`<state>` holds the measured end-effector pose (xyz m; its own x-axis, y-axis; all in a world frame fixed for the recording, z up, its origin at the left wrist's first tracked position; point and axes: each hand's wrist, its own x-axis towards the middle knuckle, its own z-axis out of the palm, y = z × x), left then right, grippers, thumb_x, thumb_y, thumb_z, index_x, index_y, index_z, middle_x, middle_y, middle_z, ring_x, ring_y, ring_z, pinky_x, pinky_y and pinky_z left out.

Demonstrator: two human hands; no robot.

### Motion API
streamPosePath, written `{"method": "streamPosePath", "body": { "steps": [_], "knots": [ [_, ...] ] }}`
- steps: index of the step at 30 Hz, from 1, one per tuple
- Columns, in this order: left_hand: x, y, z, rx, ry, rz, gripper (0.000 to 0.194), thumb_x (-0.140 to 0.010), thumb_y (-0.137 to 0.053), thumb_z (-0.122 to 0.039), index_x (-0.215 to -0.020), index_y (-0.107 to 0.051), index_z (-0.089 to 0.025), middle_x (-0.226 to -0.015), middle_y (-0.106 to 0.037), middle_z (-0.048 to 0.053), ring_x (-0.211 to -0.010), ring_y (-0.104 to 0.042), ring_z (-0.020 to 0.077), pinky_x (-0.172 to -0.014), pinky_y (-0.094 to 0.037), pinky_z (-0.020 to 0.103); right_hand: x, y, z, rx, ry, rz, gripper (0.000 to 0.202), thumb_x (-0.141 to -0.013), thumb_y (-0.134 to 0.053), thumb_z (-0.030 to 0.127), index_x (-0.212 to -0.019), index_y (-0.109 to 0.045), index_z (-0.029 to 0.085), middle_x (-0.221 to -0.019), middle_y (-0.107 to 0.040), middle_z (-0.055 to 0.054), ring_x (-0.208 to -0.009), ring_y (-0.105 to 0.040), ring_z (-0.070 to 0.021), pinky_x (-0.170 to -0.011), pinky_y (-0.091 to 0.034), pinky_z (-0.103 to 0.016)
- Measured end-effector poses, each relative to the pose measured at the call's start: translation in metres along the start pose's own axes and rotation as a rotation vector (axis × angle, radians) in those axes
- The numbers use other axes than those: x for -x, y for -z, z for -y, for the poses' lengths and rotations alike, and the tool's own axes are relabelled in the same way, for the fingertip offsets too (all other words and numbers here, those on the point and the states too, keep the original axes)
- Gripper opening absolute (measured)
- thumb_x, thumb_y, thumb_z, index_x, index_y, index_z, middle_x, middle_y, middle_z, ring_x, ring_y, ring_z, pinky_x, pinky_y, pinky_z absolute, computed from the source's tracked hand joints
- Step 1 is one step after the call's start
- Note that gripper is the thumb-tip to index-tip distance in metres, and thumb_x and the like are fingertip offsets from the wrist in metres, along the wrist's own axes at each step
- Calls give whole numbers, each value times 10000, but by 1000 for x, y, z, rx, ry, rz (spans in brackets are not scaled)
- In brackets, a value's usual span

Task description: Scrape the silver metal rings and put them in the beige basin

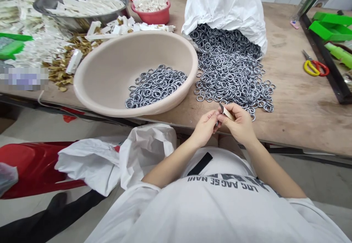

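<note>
My right hand is closed around a small knife with a pale handle; its short dark blade points up and to the left. Against it, my left hand pinches a small grey piece, apparently a ring, mostly hidden by the fingers. Both hands meet at the table's front edge. Just beyond them spreads a heap of grey rings, spilling from a white sack. To the left, a large beige basin holds more grey rings on its right side.
Scissors with red and yellow handles lie at right, near green trays. At back left are a metal bowl of white strips, a red bowl of white pieces and brass-coloured parts. An open white bag hangs below the edge.
</note>
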<state>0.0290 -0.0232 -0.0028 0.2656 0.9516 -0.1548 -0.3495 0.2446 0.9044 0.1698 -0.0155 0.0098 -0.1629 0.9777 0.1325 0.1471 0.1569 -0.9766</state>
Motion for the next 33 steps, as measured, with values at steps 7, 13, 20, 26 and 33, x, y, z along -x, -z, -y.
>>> {"method": "streamPosePath", "body": {
  "steps": [7,13,20,26,33],
  "knots": [
    [3,-10,-8,183,73,-8,400,-847,-639,-520,-738,-469,-175,-565,-408,-70,-425,-298,31,-418,-225,178,6,10,4,321,201,-117,342,-949,-528,525,-956,-637,201,-853,-638,-35,-765,-573,-167,-707,-428,-296],
    [2,-13,-9,247,80,-92,387,-817,-687,-490,-757,-454,-187,-544,-399,-85,-414,-319,34,-412,-229,172,19,7,7,804,364,-56,359,-982,-485,489,-785,-593,209,-747,-606,-25,-712,-539,-155,-650,-332,-292],
    [8,-14,-11,235,128,1,382,-830,-673,-472,-728,-449,-180,-531,-373,-85,-406,-291,28,-409,-226,170,11,17,0,767,292,-37,388,-992,-459,486,-743,-577,212,-711,-598,-17,-687,-539,-155,-648,-335,-288],
    [12,0,-18,234,74,-7,382,-824,-695,-464,-704,-490,-165,-566,-428,-68,-421,-349,28,-421,-322,174,-17,31,-5,826,97,-114,410,-991,-418,544,-915,-656,218,-869,-689,-52,-798,-622,-200,-670,-375,-291],
    [2,34,-21,220,-32,-230,376,-795,-735,-336,-1112,-680,-141,-777,-691,4,-539,-578,36,-540,-510,150,-50,1,-7,1300,45,43,233,-933,-581,364,-1054,-663,183,-1025,-680,-131,-786,-666,-260,-610,-352,-325]
  ]
}}
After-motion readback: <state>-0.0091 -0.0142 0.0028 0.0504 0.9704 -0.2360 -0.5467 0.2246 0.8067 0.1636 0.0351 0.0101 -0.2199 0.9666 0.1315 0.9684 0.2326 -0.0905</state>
